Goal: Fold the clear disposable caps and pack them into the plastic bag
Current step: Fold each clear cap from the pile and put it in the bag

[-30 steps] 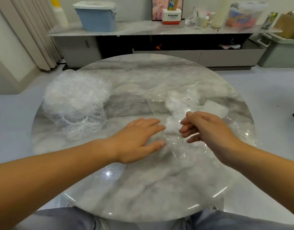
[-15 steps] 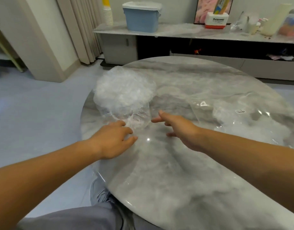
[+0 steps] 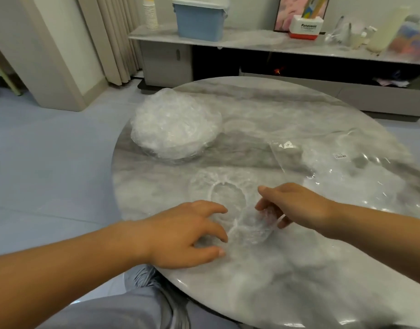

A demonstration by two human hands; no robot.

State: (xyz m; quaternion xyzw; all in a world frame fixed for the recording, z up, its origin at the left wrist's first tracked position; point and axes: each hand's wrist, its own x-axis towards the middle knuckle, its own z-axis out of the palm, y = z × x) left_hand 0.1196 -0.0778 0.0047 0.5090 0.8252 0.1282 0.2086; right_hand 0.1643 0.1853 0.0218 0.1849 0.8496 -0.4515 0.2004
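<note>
One clear disposable cap (image 3: 230,200) lies spread on the round marble table (image 3: 275,281) with its white elastic ring facing up. My left hand (image 3: 187,233) rests on the cap's near left edge with fingers spread. My right hand (image 3: 292,205) pinches the crumpled near right part of the cap and lifts it a little. A heap of clear caps (image 3: 175,124) sits at the table's far left. The clear plastic bag (image 3: 346,167), with a small white label and folded caps inside, lies flat at the right.
The table's left edge runs close to the heap and my left wrist. Behind the table stands a low sideboard (image 3: 251,41) carrying a blue bin (image 3: 200,19), paper cups and boxes. My grey-trousered lap is below the table's near edge.
Both hands have left the bag and reached to the heap; a single cap now lies spread in front of me, with my hands on its near edges. The view swung left.
</note>
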